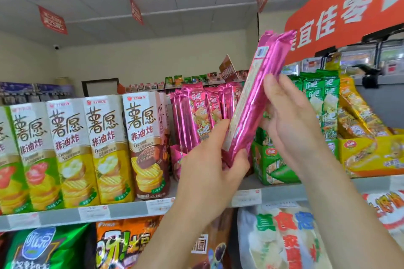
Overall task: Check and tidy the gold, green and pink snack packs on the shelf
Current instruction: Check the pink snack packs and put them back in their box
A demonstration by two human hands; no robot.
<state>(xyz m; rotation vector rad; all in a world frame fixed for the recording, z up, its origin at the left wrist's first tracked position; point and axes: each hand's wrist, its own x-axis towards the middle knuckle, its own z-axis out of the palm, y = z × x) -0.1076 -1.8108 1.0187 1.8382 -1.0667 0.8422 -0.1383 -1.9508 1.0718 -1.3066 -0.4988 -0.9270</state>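
Gripping the pink pack (255, 102) at its lower end with the left hand (209, 159), fingers curled round it; clasping its middle with the right hand (290, 120). Held raised off the shelf (129, 208), top tilted toward 1 o'clock. Shelved pink packs (196, 113) at 9 o'clock of it, green packs (317, 98) and gold packs (358, 111) at 3 o'clock.

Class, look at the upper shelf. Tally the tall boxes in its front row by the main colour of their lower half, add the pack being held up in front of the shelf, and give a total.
Green boxes: 2 (one cut off at the left edge)
Yellow boxes: 2
Brown box: 1
Pink pack: 1
Total: 6
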